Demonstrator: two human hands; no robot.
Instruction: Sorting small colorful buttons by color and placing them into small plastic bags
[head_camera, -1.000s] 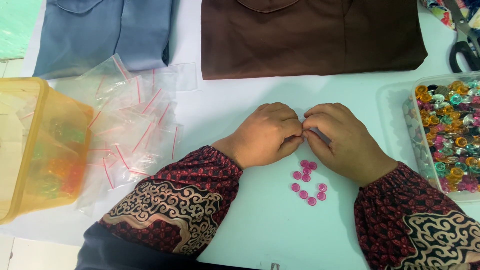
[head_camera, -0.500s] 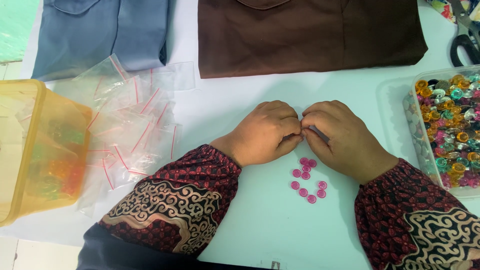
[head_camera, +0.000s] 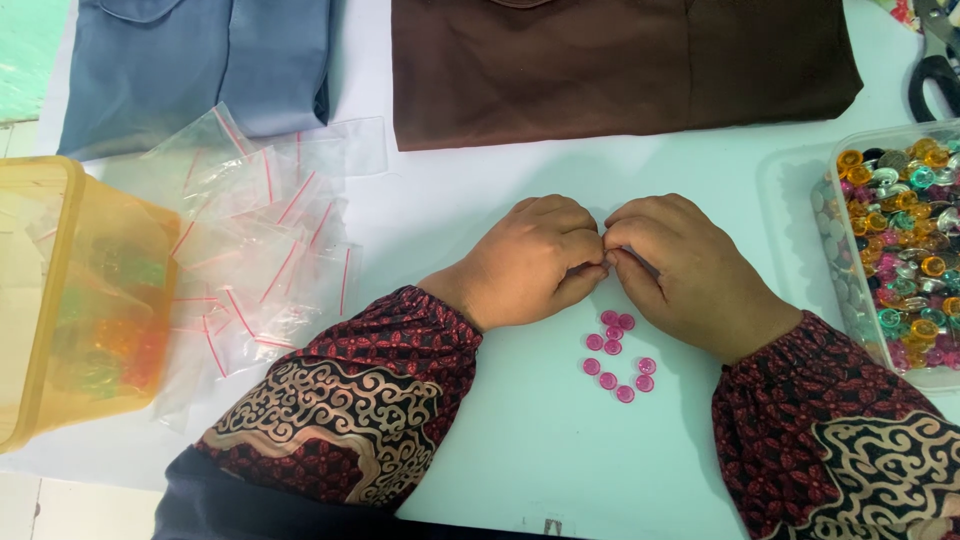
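1. Left hand (head_camera: 535, 262) and right hand (head_camera: 685, 275) meet with fingertips pinched together, possibly on a small clear bag, above pink buttons (head_camera: 617, 355) on the white tabletop (head_camera: 520, 440).
2. A clear tub (head_camera: 845, 300) holds mixed coloured buttons (head_camera: 905, 250); a yellow container (head_camera: 60, 300) stands left, beside empty zip bags (head_camera: 255, 240).

A loose cluster of small round pink buttons (head_camera: 615, 352) lies flat on the white surface (head_camera: 520, 440), just below the two hands. The buttons are glossy and alike in size; some touch one another near the top of the cluster, and the lower ones sit slightly apart. The left hand (head_camera: 535, 262) and right hand (head_camera: 680, 272) rest knuckles-up on the surface, fingertips pinched together where the two meet. Between those fingertips a sliver of clear plastic bag (head_camera: 640, 262) shows; most of it is hidden under the fingers, so its shape cannot be told.
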